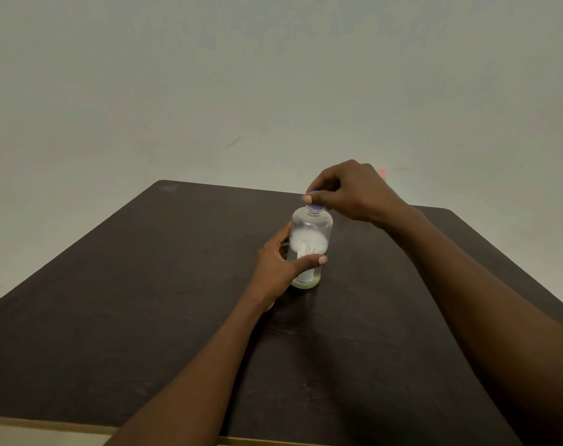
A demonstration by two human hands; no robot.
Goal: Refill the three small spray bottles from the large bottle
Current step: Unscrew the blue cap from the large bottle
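Left hand [275, 268] fingers around upright clear plastic bottle [309, 246] on dark surface [145, 284], right hand [350, 191] fingers pinching its blue cap [314, 206].

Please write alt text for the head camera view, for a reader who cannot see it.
A person's left hand grips a clear plastic bottle of pale liquid standing on a dark brown table, while the right hand pinches its blue cap.

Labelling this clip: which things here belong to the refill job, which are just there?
Job: large clear bottle, blue cap, left hand gripping its body, right hand pinching the cap.
Just there: dark table, pale wall.
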